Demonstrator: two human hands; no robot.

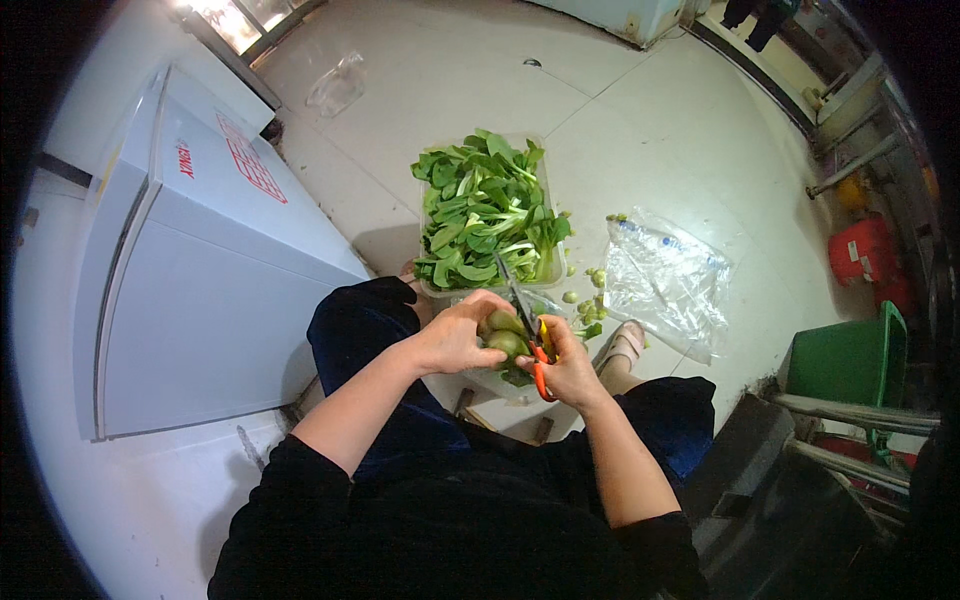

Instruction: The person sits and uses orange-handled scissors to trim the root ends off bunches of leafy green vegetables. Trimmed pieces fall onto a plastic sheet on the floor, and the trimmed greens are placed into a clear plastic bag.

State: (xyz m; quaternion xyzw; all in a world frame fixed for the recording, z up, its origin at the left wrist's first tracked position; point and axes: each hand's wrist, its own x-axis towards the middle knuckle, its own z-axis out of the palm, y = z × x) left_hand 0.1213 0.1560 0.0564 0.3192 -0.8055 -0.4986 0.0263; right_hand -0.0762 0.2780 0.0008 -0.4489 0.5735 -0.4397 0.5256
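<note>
My left hand (461,337) grips bok choy (507,343), whose rounded pale green bases face my right hand. A pair of scissors (527,322) with orange and yellow handles is in my right hand (568,366). Its dark blades slant up past the bok choy, towards the left; whether they are parted is hard to tell. Just beyond my hands stands a clear plastic tub (556,259), heaped with loose leafy bok choy (484,214). Several cut stem ends (592,307) lie on the floor to the tub's right. Part of a plastic bag shows under my hands.
A flattened clear plastic bag (667,277) lies on the tiled floor (637,135) at right. On the left is a white refrigerator (225,300). Another clear bag (336,84) lies farther off. A green bin (840,364) and red container (866,255) stand at right. A person's legs (765,26) show top right.
</note>
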